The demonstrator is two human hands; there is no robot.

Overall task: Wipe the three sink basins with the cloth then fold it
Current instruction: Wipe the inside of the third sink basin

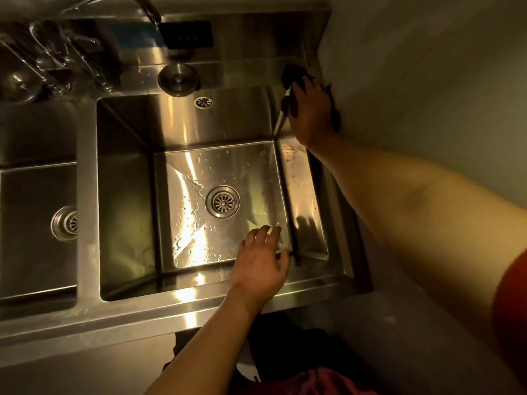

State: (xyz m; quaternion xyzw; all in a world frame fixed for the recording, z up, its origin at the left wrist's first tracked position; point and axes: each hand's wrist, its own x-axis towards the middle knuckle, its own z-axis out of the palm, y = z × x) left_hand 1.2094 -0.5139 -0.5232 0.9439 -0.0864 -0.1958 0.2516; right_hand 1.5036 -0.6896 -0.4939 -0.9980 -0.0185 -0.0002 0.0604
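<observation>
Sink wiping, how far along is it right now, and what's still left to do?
Done: hard to call; the right basin floor still holds water droplets around its drain. In hand: the right hand presses the dark cloth on the basin's far right rim, while the left hand hovers open over its near edge. Left: likely the neighbouring basin, any basin out of view, then folding.

Your cloth (293,74): mostly hidden under your right hand (310,112); only dark edges show. Left basin (37,223): cut off by the frame's left edge, its drain (67,223) half seen. Faucet (148,8): cropped at the top. Rack items (57,61) at upper left: blurred, not identifiable. Your right sleeve (510,315): cut off at the right edge.
</observation>
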